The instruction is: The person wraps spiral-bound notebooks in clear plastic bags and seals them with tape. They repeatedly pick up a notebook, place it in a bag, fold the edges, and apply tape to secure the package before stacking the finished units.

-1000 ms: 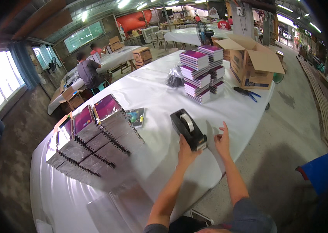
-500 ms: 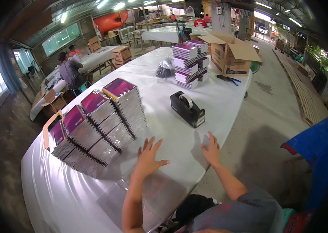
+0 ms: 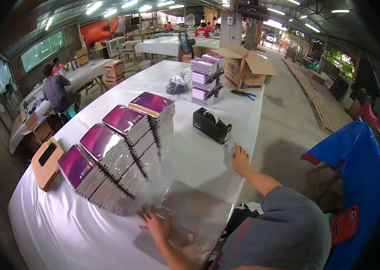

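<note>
My left hand (image 3: 155, 224), fingers spread and holding nothing, is at the left edge of some clear plastic sheets or sleeves (image 3: 199, 204) lying on the table. Whether it presses on them I cannot tell. Beyond it stand several tall stacks of purple-covered spiral notebooks (image 3: 104, 140), some wrapped in shiny clear film. My right hand (image 3: 240, 158) is open and bare at the table's right edge, close to a black tape dispenser (image 3: 211, 126) with a roll of tape in it.
Farther back on the white-covered table (image 3: 154, 76) are another notebook stack (image 3: 204, 78), bunched clear plastic (image 3: 178, 82), dark pliers (image 3: 244, 94) and an open cardboard box (image 3: 244, 67). A phone (image 3: 47, 154) lies on a brown box (image 3: 48, 173) at left. A person (image 3: 56, 90) sits beyond.
My left hand has come down and nearer to me, beside the clear plastic sheets. My right hand stays near the tape dispenser. The view has shifted, showing more of the brown box and phone.
</note>
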Motion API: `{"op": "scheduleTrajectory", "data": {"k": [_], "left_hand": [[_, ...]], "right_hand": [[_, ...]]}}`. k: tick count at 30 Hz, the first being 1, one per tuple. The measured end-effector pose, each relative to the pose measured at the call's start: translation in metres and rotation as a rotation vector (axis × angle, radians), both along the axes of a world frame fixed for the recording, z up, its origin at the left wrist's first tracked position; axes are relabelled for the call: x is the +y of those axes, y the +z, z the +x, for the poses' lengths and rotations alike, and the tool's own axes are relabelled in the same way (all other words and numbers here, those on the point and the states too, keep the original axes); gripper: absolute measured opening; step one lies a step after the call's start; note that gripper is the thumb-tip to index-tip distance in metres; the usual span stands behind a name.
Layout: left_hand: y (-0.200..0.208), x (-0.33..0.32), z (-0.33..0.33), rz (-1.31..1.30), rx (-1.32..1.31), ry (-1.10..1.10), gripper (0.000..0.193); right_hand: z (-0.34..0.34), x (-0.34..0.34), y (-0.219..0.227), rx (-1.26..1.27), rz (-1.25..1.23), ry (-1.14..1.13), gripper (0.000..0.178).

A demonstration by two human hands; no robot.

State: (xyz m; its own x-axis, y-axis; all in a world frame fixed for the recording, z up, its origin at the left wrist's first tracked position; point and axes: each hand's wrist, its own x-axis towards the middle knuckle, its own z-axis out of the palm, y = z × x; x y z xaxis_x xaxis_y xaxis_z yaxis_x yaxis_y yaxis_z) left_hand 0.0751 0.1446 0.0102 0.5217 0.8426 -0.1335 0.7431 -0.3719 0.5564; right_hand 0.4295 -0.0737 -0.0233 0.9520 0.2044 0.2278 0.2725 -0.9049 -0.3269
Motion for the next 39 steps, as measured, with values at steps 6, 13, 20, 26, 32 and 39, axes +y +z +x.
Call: {"op": "scheduleTrajectory", "data": {"k": [6, 13, 20, 26, 32, 39], "left_hand": [[-0.004, -0.005, 0.017, 0.086, -0.045, 0.006, 0.078], [-0.072, 0.012, 0.007, 0.367, 0.134, -0.242, 0.072], [-0.002, -0.003, 0.141, -0.054, 0.104, -0.107, 0.072], [-0.020, 0.021, 0.178, -0.407, -0.013, 0.065, 0.073], [0.017, 0.008, 0.226, -0.401, 0.088, 0.115, 0.075], [-0.002, 0.031, 0.266, -0.238, 0.498, -0.254, 0.057]], "right_hand": [[0.026, -0.001, -0.001, 0.015, -0.008, -0.020, 0.054], [0.027, 0.002, 0.004, 0.096, 0.007, 0.075, 0.046], [0.061, -0.022, 0.016, 0.716, 0.655, 0.557, 0.059], [0.147, -0.025, 0.035, 0.263, 0.765, 0.988, 0.055], [0.185, -0.052, 0.001, 0.165, 0.283, 1.145, 0.072], [0.178, -0.031, -0.001, 0.176, 0.305, 1.009, 0.099]]}}
